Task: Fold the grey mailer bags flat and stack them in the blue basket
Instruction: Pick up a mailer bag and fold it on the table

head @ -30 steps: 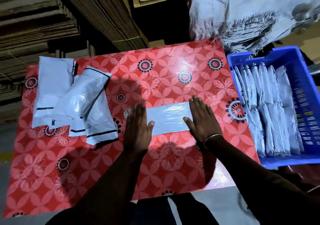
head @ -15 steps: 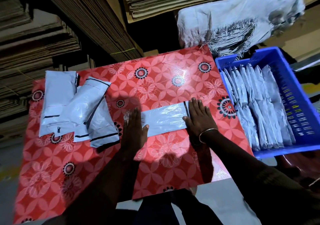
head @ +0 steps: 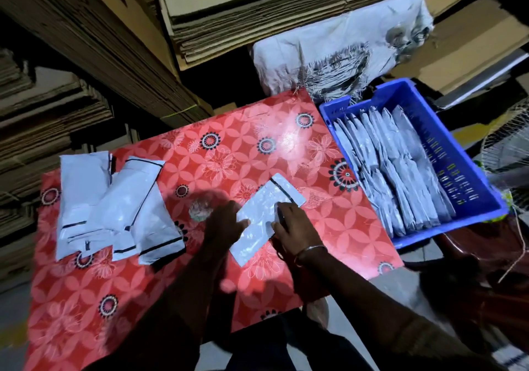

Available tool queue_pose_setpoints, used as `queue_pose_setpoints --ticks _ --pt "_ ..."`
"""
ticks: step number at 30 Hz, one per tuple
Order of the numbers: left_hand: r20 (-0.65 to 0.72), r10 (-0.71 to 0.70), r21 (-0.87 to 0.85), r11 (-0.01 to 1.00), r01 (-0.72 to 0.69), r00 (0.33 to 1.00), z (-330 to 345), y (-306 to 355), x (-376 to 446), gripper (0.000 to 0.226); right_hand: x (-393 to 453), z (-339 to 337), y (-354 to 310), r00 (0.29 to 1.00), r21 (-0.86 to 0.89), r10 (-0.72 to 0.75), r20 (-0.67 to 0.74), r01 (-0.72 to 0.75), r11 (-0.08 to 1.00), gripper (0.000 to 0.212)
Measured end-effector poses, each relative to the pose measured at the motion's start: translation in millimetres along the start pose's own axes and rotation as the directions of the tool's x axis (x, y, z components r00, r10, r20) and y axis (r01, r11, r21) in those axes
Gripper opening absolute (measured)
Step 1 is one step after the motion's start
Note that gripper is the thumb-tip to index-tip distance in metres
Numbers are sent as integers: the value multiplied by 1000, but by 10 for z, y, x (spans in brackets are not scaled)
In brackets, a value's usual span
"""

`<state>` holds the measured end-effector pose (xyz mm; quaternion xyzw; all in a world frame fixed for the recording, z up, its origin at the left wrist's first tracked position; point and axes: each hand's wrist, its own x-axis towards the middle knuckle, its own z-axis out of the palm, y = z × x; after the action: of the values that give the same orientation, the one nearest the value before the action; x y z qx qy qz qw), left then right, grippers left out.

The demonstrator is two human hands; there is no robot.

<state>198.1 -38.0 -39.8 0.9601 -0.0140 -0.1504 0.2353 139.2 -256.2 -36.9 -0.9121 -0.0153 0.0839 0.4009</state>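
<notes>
One folded grey mailer bag [head: 264, 213] lies slantwise on the red flowered table [head: 337, 227], its black-striped end pointing to the back right. My right hand [head: 294, 227] grips its right edge, fingers curled and thumb on top. My left hand [head: 224, 222] is motion-blurred at the bag's left edge, with the thumb resting on the bag. A loose pile of unfolded grey mailer bags [head: 114, 207] sits at the table's left. The blue basket [head: 483, 187] stands off the table's right side and holds several folded mailers [head: 400, 176] in rows.
Stacks of flattened cardboard [head: 257, 13] rise behind the table. A white woven sack [head: 343, 53] lies behind the basket. A wire fan guard [head: 506, 144] shows at the far right. The floor lies below the table's front edge.
Both hands lay flat on the bag's ends before. The bag has now turned from lying crosswise to slanting, the hands have closed in on it, and the right hand has curled onto its edge.
</notes>
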Motion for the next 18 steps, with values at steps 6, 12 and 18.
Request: queue_pose_setpoints --ticks 6,12,18 --pt "24 -31 -554 832 39 999 145 346 -384 35 -187 -312 5 995 204 29 -99 -8 979 29" --pt "35 3 -637 771 20 999 202 981 -689 30 -393 -679 100 977 423 202 -65 -156 893 34" --pt "24 63 -687 726 -29 998 244 1631 -852 34 -497 -1004 157 939 605 336 -72 -227 764 45"
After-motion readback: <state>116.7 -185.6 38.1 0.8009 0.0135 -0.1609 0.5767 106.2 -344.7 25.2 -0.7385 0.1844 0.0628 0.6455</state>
